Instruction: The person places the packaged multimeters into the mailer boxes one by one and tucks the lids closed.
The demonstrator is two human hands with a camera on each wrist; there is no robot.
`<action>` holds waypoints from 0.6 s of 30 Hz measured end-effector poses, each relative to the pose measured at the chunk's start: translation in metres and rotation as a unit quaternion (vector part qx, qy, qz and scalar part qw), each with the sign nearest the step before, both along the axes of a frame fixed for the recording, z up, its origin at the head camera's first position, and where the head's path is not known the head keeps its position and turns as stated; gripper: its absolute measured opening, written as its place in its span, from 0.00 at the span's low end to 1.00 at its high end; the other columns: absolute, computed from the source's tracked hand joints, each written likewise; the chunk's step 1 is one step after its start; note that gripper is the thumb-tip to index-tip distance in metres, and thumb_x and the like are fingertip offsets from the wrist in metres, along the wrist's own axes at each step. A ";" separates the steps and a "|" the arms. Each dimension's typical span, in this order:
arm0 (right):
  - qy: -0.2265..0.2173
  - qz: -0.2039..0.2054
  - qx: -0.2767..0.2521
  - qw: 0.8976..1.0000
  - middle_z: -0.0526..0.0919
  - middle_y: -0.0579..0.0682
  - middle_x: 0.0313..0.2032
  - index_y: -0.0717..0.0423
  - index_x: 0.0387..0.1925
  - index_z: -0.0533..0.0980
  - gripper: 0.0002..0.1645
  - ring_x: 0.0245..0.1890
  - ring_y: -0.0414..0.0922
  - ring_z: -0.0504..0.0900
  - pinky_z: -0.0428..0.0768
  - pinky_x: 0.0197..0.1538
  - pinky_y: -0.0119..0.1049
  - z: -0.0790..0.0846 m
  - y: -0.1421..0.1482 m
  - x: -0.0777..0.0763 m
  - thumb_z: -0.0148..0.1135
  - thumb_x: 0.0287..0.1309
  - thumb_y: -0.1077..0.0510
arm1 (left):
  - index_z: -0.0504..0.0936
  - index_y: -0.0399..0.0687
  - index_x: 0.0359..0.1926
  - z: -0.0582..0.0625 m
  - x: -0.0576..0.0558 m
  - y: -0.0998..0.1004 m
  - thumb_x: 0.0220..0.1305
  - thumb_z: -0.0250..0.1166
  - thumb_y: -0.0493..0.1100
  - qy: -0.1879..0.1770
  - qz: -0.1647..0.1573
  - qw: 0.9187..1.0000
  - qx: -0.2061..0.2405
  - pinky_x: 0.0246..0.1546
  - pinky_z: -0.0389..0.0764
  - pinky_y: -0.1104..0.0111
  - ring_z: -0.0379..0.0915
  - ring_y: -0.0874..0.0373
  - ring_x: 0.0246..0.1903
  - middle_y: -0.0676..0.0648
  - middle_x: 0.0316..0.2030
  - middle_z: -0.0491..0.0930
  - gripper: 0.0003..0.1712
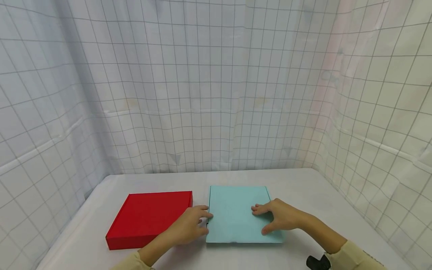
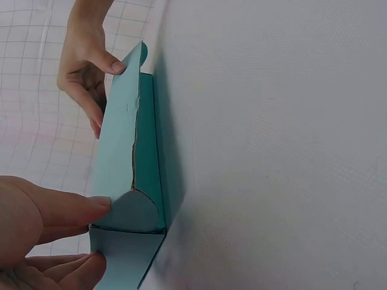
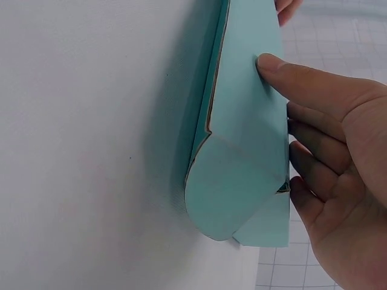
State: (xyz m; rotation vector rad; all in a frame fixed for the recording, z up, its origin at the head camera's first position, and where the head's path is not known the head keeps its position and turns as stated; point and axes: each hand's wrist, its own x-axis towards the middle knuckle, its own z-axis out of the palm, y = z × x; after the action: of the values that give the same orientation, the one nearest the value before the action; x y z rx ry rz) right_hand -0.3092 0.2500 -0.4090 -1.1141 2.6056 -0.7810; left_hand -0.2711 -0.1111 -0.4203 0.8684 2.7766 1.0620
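Note:
A flat light-teal cardboard box point(image 1: 233, 213) lies on the table. In the wrist views its front flap point(image 3: 242, 103) with rounded end tabs hangs outside, tilted, over the darker front wall point(image 2: 146, 145). My left hand point(image 1: 192, 225) is at the box's left edge, one fingertip on the lid and others by the side panel point(image 2: 127, 251). On the right part of the lid, my right hand point(image 1: 283, 215) rests with fingers and thumb spread. Seen from the right wrist, its thumb point(image 3: 272, 63) touches the flap surface while the other fingers lie along the edge behind.
A red box point(image 1: 152, 215), closed, lies left of the teal one, partly behind my left hand. White cloth covers the table point(image 1: 300, 187). Checked white curtains point(image 1: 189, 93) enclose the back and both sides. A black device point(image 1: 318, 262) sits at the right sleeve.

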 end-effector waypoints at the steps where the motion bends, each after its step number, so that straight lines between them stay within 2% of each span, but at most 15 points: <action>1: 0.000 0.000 -0.001 1.000 0.77 0.45 0.66 0.58 0.65 0.79 0.42 0.70 0.47 0.70 0.67 0.71 0.49 0.000 0.000 0.000 0.81 0.51 0.45 | 0.84 0.35 0.58 -0.001 0.000 0.000 0.57 0.78 0.36 0.002 0.001 1.000 0.000 0.43 0.87 0.53 0.78 0.35 0.56 0.32 0.64 0.74 0.27; 6: 0.002 -0.001 -0.007 1.000 0.77 0.46 0.66 0.59 0.64 0.79 0.42 0.70 0.47 0.70 0.67 0.71 0.48 -0.001 -0.001 0.000 0.81 0.50 0.45 | 0.85 0.35 0.57 -0.003 -0.002 -0.001 0.57 0.78 0.35 0.005 0.001 1.000 0.003 0.42 0.87 0.55 0.84 0.38 0.48 0.32 0.63 0.74 0.26; 11: 0.011 0.004 -0.013 1.000 0.76 0.47 0.67 0.59 0.65 0.79 0.42 0.70 0.48 0.70 0.67 0.71 0.48 -0.002 0.000 0.002 0.80 0.52 0.44 | 0.85 0.35 0.57 -0.003 -0.002 -0.003 0.57 0.78 0.36 0.005 -0.002 1.000 -0.001 0.42 0.87 0.55 0.84 0.39 0.47 0.32 0.63 0.73 0.26; 15: 0.028 0.005 -0.008 1.000 0.77 0.47 0.67 0.58 0.64 0.79 0.39 0.70 0.49 0.71 0.70 0.70 0.48 -0.001 0.003 0.003 0.77 0.57 0.42 | 0.85 0.38 0.57 0.001 -0.002 -0.003 0.57 0.78 0.41 0.017 -0.012 0.999 -0.024 0.45 0.86 0.54 0.79 0.39 0.55 0.35 0.64 0.73 0.27; 18: 0.044 0.000 -0.006 0.999 0.79 0.49 0.65 0.58 0.64 0.80 0.36 0.68 0.51 0.74 0.73 0.67 0.49 0.002 0.007 0.004 0.74 0.60 0.42 | 0.84 0.39 0.58 0.004 -0.006 -0.002 0.60 0.76 0.44 0.051 -0.031 0.997 -0.052 0.52 0.83 0.52 0.72 0.41 0.63 0.37 0.65 0.73 0.27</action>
State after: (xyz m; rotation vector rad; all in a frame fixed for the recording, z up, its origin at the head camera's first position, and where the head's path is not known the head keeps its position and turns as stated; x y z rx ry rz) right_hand -0.3052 0.2570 -0.4070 -1.1772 2.6767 -0.7638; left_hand -0.2773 -0.1128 -0.4159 1.0149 2.8352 0.8808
